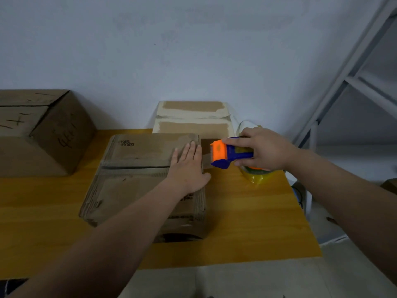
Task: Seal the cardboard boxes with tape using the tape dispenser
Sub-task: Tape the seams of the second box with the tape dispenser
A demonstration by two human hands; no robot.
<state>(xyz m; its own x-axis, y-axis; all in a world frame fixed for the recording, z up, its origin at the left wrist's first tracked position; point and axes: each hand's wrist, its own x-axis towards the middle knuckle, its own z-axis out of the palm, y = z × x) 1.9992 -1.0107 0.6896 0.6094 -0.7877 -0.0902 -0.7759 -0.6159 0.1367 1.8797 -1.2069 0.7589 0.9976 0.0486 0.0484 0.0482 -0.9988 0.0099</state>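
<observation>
A yellow counter (247, 222) by a pale wall (193, 50) carries the cardboard box (133, 179), its right end pressed by the left hand (189, 168), fingers straight and flat. Just right of the box, the right hand (264, 149) grips the tape dispenser (227, 153) by its blue body, which looks light and rigid; the box looks stiff yet dentable. Beyond the box stands a taped box (193, 117).

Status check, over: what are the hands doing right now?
Left hand flat on cardboard box. Right hand grips tape dispenser at box's right edge. No obstacle seen.
</observation>
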